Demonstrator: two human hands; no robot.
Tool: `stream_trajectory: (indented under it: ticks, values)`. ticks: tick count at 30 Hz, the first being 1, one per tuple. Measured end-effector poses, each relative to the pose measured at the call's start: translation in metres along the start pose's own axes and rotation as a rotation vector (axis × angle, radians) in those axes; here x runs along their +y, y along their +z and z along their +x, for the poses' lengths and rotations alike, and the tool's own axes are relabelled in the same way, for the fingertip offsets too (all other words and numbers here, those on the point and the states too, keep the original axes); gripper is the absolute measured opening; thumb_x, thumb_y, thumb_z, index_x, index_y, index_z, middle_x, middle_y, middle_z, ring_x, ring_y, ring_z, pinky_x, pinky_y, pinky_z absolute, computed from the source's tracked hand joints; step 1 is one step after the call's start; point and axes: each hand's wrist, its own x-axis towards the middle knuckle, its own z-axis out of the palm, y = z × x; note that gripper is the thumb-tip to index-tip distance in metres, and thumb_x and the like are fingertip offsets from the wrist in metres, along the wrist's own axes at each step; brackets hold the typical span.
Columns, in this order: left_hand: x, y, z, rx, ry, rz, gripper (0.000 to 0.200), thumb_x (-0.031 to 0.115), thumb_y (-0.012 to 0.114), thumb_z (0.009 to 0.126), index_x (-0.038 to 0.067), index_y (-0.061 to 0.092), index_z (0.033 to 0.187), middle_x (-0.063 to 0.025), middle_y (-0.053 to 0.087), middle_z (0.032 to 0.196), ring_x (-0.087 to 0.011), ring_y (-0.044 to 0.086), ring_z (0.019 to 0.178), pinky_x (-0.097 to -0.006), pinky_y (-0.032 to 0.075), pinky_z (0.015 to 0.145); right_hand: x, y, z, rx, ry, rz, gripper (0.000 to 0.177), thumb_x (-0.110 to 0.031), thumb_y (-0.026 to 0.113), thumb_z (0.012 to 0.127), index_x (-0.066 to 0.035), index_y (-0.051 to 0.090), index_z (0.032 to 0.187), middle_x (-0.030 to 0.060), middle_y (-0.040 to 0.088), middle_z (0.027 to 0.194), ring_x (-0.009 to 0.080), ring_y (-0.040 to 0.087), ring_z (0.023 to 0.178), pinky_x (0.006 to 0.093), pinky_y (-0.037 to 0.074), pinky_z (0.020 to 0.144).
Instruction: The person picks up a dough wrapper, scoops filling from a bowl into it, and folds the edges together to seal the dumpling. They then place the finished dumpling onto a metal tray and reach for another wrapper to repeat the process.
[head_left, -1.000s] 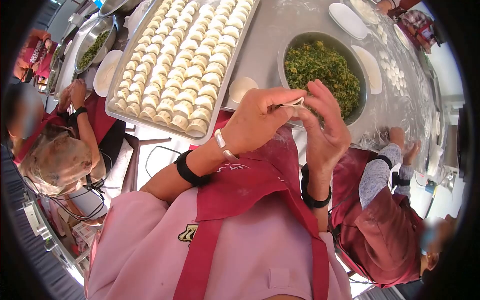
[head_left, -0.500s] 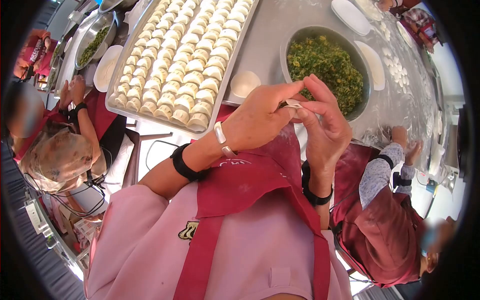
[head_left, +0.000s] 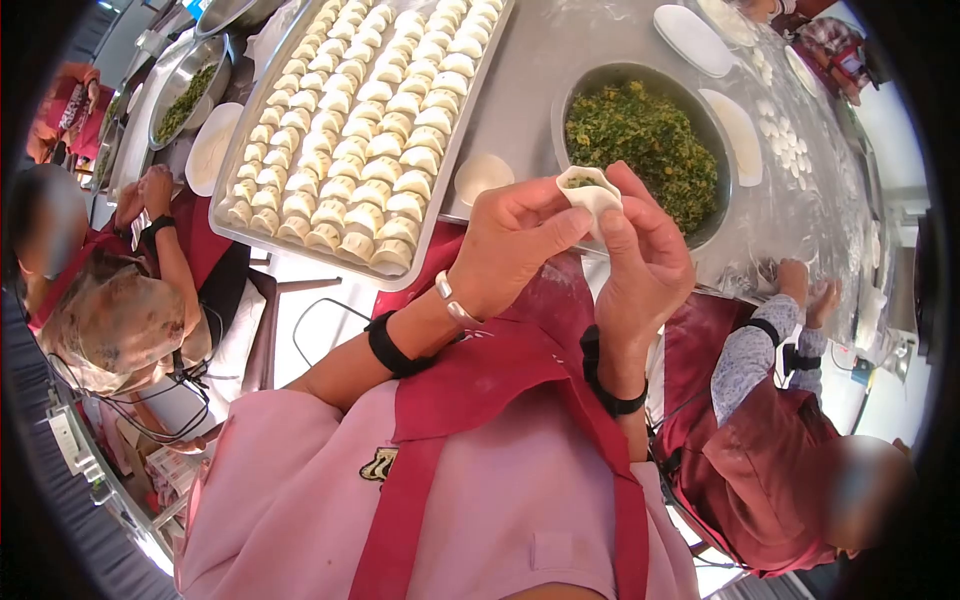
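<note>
A partly folded dumpling (head_left: 592,196) is held up between my two hands. Its thin white dough forms a pouch, and a little green filling shows at the open top. My left hand (head_left: 512,232) pinches the dough from the left with thumb and fingers. From the other side, my right hand (head_left: 645,258) grips it, thumb in front and fingers behind. Just beyond my right hand is a steel bowl (head_left: 560,112) of chopped green and yellow filling (head_left: 645,140). A single round dough wrapper (head_left: 484,178) lies on the table by my left hand.
A metal tray (head_left: 300,250) carries rows of finished dumplings (head_left: 350,150). White oval plates (head_left: 693,40) and small dough pieces (head_left: 785,140) lie on the floured steel table (head_left: 520,75). Co-workers stand at both sides, one with hands (head_left: 145,195) close together at the left.
Both hands have turned the dumpling so its open top and filling now show. My left hand has shifted slightly, its fingers lower around the dough. The tray and bowl appear slightly shifted in view.
</note>
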Motion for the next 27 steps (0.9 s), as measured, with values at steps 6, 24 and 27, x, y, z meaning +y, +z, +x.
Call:
stream_trajectory:
  ticks: [6, 24, 27]
  values:
    - [-0.006, 0.009, 0.000, 0.005, 0.191, 0.006, 0.041, 0.005, 0.058, 0.097, -0.001, 0.052, 0.138, -0.0084, 0.063, 0.124, -0.0134, 0.059, 0.111, -0.0278, 0.052, 0.094, 0.000, -0.001, 0.004, -0.032, -0.192, -0.231, 0.013, 0.005, 0.071, 0.081, 0.001, 0.070, 0.094, 0.0169, 0.068, 0.116, 0.0288, 0.062, 0.116, 0.0381, 0.047, 0.100]
    - [-0.006, 0.004, -0.002, 0.024, 0.137, 0.386, 0.045, 0.003, 0.057, 0.096, 0.000, 0.049, 0.140, -0.0040, 0.066, 0.110, -0.0068, 0.062, 0.094, -0.0232, 0.053, 0.079, 0.002, -0.009, 0.007, -0.149, -0.307, -0.458, 0.020, 0.004, 0.072, 0.078, -0.001, 0.072, 0.098, 0.0146, 0.069, 0.117, 0.0304, 0.061, 0.118, 0.0388, 0.047, 0.100]
    - [-0.003, 0.002, -0.001, 0.013, 0.092, 0.413, 0.044, 0.008, 0.059, 0.098, 0.001, 0.049, 0.141, -0.0051, 0.065, 0.116, -0.0086, 0.062, 0.099, -0.0255, 0.053, 0.087, -0.007, -0.009, 0.010, -0.179, -0.348, -0.537, 0.021, 0.004, 0.073, 0.077, -0.002, 0.071, 0.096, 0.0150, 0.068, 0.120, 0.0315, 0.059, 0.121, 0.0394, 0.047, 0.100]
